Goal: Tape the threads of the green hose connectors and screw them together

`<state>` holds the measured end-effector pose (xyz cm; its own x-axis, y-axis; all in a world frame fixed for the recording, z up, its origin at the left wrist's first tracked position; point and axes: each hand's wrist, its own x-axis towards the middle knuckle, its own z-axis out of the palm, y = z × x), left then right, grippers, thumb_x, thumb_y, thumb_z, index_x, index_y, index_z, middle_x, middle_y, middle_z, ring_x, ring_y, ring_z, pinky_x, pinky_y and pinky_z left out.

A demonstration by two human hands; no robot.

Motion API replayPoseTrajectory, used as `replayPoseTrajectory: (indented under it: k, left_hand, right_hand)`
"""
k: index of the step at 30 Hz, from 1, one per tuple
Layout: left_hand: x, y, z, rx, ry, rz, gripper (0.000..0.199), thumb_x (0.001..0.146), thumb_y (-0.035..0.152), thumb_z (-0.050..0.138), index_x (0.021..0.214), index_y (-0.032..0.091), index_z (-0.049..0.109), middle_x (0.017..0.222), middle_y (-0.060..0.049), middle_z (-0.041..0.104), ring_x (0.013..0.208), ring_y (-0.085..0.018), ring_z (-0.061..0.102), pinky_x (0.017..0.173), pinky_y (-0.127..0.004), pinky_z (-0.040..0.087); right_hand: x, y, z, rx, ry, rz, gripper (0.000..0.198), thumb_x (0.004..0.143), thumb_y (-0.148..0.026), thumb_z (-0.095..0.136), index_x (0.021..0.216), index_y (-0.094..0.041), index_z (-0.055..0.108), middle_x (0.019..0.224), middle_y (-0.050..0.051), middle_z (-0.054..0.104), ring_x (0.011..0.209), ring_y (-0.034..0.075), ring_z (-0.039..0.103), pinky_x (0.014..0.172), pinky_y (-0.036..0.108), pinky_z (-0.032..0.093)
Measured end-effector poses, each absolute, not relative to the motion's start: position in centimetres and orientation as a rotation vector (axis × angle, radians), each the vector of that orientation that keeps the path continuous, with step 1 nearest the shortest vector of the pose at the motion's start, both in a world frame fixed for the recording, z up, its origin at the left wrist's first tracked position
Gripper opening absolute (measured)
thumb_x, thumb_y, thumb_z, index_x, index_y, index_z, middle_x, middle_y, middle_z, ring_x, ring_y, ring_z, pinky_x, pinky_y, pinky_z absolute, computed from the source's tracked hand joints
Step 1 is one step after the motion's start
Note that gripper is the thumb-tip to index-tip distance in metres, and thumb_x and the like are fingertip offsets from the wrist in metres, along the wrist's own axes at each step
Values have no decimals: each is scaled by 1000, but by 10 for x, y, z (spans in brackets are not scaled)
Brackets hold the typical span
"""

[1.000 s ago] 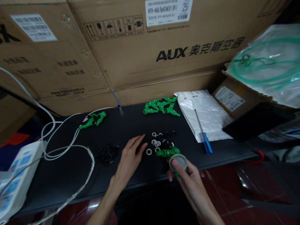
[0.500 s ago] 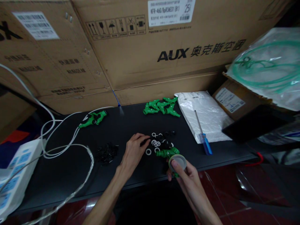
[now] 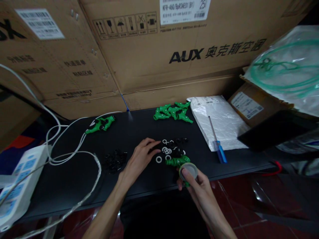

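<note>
My right hand (image 3: pixel 196 184) grips a small round, translucent disc-shaped piece (image 3: pixel 191 171) with a yellowish-green rim, the thumb pressed on its face. Just beyond it is a green branched plastic fitting (image 3: pixel 175 161), partly behind the disc; fingers curl beneath, and I cannot tell whether the two pieces are joined. Thumb and forefinger apart, my left hand (image 3: pixel 141 157) hovers at the left of several loose white ring washers (image 3: pixel 159 159), with nothing visible in it. Black round parts (image 3: pixel 178 152) lie among the washers.
Small black parts (image 3: pixel 116 161) are heaped left of my left hand. More green fittings (image 3: pixel 171 112) lie at the back, another green cluster (image 3: pixel 101 124) by white cables. A blue screwdriver (image 3: pixel 220 152) rests on a white packet (image 3: pixel 216 122). A power strip (image 3: pixel 22 186) stands left; cartons (image 3: pixel 149 66) wall the back.
My left hand's thumb and forefinger look slightly straighter, still beside the washers. My right hand keeps its hold with little movement. The whole view has shifted slightly.
</note>
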<state>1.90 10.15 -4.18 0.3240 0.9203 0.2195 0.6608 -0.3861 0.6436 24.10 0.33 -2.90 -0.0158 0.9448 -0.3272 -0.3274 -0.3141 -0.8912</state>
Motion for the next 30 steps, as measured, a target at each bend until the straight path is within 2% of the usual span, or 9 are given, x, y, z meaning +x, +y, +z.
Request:
replayPoseTrajectory:
  k: [4,9,13,17,21,26,28,30]
  left_hand:
    - [28,105,-41,2138,1400,800,20,100,28,61,114,28,75,110,-2,69,100,-19,69,95,-37,58]
    - [26,87,-29,2026,1500,878,24,101,31,59,120,25,72,116,-4,71,101,-21,72,91,-36,60]
    - [30,55,-28,1861,1541,916,22,99,34,61,116,26,73,110,-3,73,85,-19,75,79,-32,63]
    - [48,40,-33,1784,1493,999,21,99,29,61,114,27,75,111,-3,74,100,-21,73,93,-35,60]
    - [53,35,-26,1659,1512,1144,25,104,31,55,121,28,73,118,-5,72,108,-19,70,95,-33,57]
    - [48,32,-16,1577,1293,1010,25,97,37,67,120,33,75,113,-2,77,99,-20,73,91,-33,58]
    - [46,38,-17,1476,1316,1007,23,94,41,69,113,31,78,106,-1,80,94,-21,75,89,-33,60]
    - [42,50,-20,1349,1352,1065,27,91,45,71,110,27,79,100,-2,81,90,-22,76,84,-34,62]
  right_hand:
    - [240,4,-30,-1177,-730,1570,36,84,-53,78,90,-18,70,74,-1,61,63,14,55,66,27,43]
    - [242,4,-32,-1157,-730,1581,33,86,-50,77,91,-18,70,75,-1,61,64,13,56,67,27,43]
    - [241,4,-32,-1145,-736,1588,34,87,-50,77,89,-17,69,74,-1,61,64,14,56,67,28,42]
    - [240,5,-31,-1133,-774,1595,33,87,-50,77,89,-18,69,73,-1,62,66,13,57,70,27,43]
    - [238,6,-30,-1119,-818,1606,30,89,-48,76,88,-18,70,71,-1,64,70,14,58,74,27,43]
    - [228,7,-26,-1068,-818,1635,30,89,-48,76,90,-18,72,73,0,67,68,15,61,73,28,46]
    - [224,8,-23,-1035,-831,1671,31,88,-48,76,93,-18,73,74,3,70,71,18,66,76,32,49]
    - [224,10,-19,-1007,-844,1701,32,88,-49,76,97,-18,75,85,7,75,79,24,72,80,38,54]
